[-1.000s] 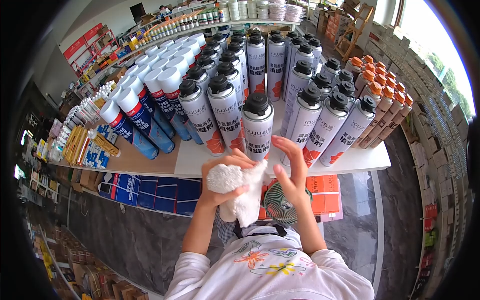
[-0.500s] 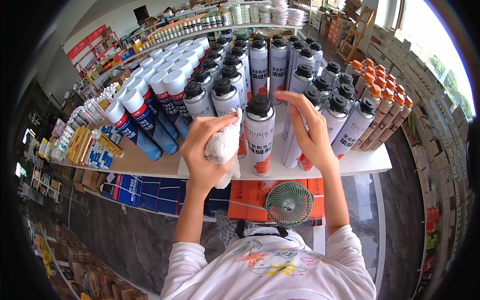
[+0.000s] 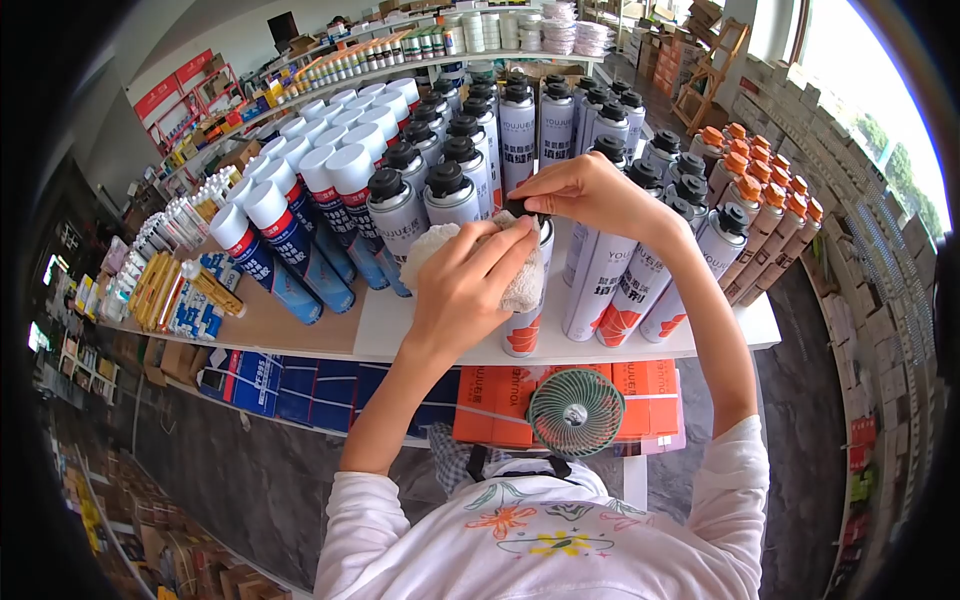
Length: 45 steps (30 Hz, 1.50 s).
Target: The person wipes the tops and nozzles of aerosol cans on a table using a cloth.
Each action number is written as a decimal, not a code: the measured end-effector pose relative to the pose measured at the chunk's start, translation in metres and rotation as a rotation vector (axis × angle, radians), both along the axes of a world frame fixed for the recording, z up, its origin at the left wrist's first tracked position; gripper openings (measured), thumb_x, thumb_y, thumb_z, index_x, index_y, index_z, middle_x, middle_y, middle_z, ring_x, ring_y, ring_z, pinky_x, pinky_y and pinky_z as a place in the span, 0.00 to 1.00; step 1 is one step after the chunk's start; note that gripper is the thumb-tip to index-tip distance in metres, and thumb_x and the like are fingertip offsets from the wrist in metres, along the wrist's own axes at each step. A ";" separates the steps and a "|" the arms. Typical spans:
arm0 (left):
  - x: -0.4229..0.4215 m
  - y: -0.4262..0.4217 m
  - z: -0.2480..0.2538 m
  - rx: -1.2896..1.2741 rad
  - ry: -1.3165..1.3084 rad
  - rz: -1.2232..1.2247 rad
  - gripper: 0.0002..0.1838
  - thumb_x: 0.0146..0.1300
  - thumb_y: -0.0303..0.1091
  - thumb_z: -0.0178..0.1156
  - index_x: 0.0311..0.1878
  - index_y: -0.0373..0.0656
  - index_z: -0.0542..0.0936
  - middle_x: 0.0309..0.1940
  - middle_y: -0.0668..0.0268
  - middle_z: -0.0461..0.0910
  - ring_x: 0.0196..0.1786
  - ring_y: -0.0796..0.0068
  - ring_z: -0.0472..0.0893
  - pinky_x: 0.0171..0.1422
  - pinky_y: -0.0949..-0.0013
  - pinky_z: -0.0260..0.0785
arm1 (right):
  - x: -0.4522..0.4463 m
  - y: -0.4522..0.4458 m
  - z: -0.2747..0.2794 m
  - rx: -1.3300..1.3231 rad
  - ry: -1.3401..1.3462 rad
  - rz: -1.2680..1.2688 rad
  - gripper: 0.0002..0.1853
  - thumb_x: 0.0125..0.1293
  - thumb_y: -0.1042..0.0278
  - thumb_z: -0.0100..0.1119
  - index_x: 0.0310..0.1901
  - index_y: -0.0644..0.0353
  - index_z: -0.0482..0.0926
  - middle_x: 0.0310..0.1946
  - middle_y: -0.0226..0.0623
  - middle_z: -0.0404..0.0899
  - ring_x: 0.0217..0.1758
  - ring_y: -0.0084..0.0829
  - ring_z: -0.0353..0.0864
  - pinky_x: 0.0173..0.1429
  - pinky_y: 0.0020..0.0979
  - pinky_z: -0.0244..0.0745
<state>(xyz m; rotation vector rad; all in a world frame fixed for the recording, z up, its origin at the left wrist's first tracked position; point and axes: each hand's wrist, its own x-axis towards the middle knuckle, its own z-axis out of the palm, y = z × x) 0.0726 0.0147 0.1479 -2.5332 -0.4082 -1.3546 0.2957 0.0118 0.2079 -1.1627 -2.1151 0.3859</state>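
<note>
A white spray foam can (image 3: 522,335) with an orange flower print stands upright at the table's front edge. My left hand (image 3: 462,290) is closed on a white cloth (image 3: 524,287) and presses it against the upper side of this can. From the right, my right hand (image 3: 590,190) pinches the can's black cap (image 3: 518,207) between thumb and fingers. The cloth and both hands hide most of the can's top. More black-capped foam cans (image 3: 450,190) stand behind it, and another group of them (image 3: 632,285) is close at its right.
Blue cans with white caps (image 3: 290,240) fill the left of the white table (image 3: 440,343). Orange-capped brown bottles (image 3: 770,230) stand at the right. Below the front edge are orange boxes (image 3: 490,405), blue boxes (image 3: 300,390) and a green fan (image 3: 577,412).
My left hand has moved right with the cloth, onto the front can. My right hand has come in from beside the can and taken hold of its cap.
</note>
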 end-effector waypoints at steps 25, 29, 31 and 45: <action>-0.002 -0.002 0.009 -0.141 -0.078 -0.050 0.31 0.31 0.18 0.69 0.48 0.43 0.87 0.45 0.68 0.81 0.46 0.65 0.81 0.46 0.62 0.77 | -0.011 -0.007 -0.001 0.185 -0.017 0.015 0.09 0.67 0.69 0.67 0.45 0.64 0.88 0.35 0.51 0.86 0.36 0.50 0.85 0.62 0.37 0.78; -0.010 0.005 0.007 -0.202 -0.125 -0.048 0.30 0.31 0.16 0.69 0.47 0.42 0.86 0.44 0.69 0.82 0.45 0.64 0.81 0.48 0.63 0.78 | -0.010 -0.004 -0.003 0.216 -0.026 0.030 0.08 0.66 0.71 0.66 0.44 0.61 0.89 0.34 0.50 0.86 0.31 0.49 0.83 0.84 0.45 0.49; -0.015 0.011 0.004 -0.210 -0.144 -0.006 0.30 0.31 0.15 0.69 0.47 0.41 0.86 0.45 0.70 0.83 0.46 0.64 0.82 0.49 0.64 0.78 | -0.008 -0.002 0.000 0.183 -0.043 0.029 0.07 0.66 0.72 0.67 0.44 0.59 0.90 0.34 0.48 0.87 0.30 0.46 0.84 0.84 0.44 0.51; -0.002 0.006 0.003 -0.180 -0.214 -0.020 0.29 0.32 0.16 0.69 0.46 0.43 0.86 0.44 0.70 0.83 0.44 0.65 0.81 0.47 0.65 0.78 | -0.003 0.001 0.024 -0.053 -0.182 0.067 0.12 0.66 0.66 0.69 0.50 0.56 0.89 0.42 0.42 0.90 0.43 0.33 0.90 0.50 0.31 0.83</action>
